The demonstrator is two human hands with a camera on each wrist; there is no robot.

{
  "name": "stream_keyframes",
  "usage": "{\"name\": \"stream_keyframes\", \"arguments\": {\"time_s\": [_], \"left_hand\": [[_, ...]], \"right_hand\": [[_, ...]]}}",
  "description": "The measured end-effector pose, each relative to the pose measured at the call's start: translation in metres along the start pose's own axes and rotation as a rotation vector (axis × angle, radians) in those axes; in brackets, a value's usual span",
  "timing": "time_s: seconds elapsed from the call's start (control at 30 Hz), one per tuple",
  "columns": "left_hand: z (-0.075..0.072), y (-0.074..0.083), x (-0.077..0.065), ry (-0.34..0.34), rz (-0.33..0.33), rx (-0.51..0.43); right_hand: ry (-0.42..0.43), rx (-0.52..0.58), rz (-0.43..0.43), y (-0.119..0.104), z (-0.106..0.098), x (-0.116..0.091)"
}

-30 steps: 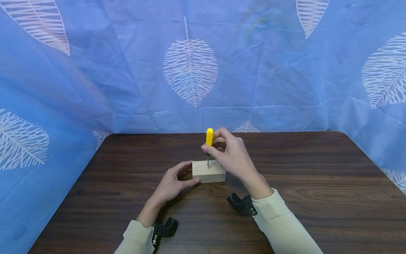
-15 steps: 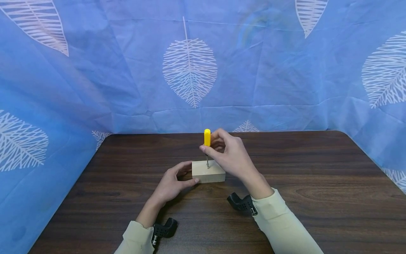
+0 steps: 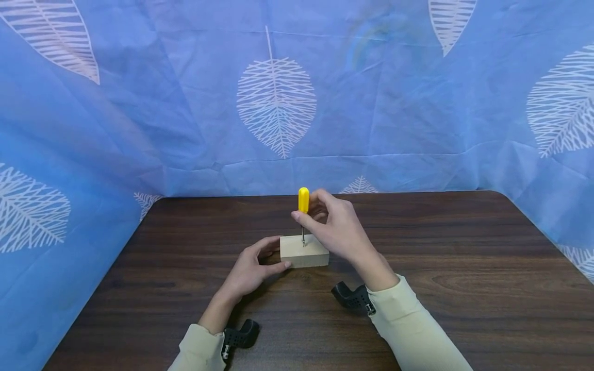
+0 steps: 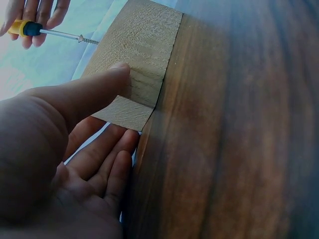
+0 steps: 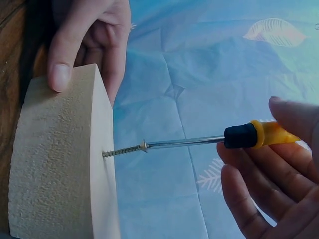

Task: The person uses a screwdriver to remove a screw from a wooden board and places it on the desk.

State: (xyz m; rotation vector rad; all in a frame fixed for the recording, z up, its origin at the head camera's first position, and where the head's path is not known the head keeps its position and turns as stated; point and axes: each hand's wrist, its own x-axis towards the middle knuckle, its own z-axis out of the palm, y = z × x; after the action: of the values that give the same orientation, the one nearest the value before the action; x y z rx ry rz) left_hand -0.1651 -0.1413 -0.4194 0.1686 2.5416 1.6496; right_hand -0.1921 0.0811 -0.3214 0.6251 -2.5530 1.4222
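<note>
A pale wooden block (image 3: 304, 259) lies on the table. My left hand (image 3: 248, 269) grips its left end, thumb on the near face and fingers around the far side. A threaded screw (image 5: 124, 151) stands in the block's top face, most of its thread exposed in the right wrist view. The tip of a yellow-handled screwdriver (image 3: 303, 200) meets the screw head, and its shaft lines up roughly with the screw. My right hand (image 3: 342, 226) holds the handle between thumb and fingers; the left wrist view shows the screwdriver's black collar and bare shaft (image 4: 60, 34).
The dark wood-grain table (image 3: 441, 268) extends on both sides of the block. Behind it hangs a blue cloth (image 3: 371, 103) with white leaf prints. A black wrist camera mount (image 3: 242, 333) sits at the left cuff, another mount (image 3: 350, 297) at the right.
The screwdriver handle has tipped slightly left and stands a little more upright than a second ago. The right fingertips have shifted slightly with it. The left hand keeps its grip on the block.
</note>
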Motion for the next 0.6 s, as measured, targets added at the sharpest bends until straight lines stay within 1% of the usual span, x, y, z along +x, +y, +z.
{"name": "stream_keyframes", "arguments": {"time_s": [0.1,0.23,0.37,0.6], "left_hand": [[-0.0001,-0.0007,-0.0002,-0.002,0.003,-0.006],[-0.0004,-0.0001,0.0000,-0.004,0.010,-0.010],[-0.0001,-0.0011,0.0000,0.000,0.002,-0.005],[0.0003,-0.0008,-0.0005,-0.002,0.002,-0.009]], "right_hand": [[0.017,0.009,-0.009,-0.0007,0.0011,-0.0005],[0.012,0.029,-0.027,-0.0016,0.0007,-0.0005],[0.004,0.014,-0.023,-0.0017,0.0009,-0.0007],[0.016,0.001,-0.029,-0.0015,0.0008,-0.0011]]}}
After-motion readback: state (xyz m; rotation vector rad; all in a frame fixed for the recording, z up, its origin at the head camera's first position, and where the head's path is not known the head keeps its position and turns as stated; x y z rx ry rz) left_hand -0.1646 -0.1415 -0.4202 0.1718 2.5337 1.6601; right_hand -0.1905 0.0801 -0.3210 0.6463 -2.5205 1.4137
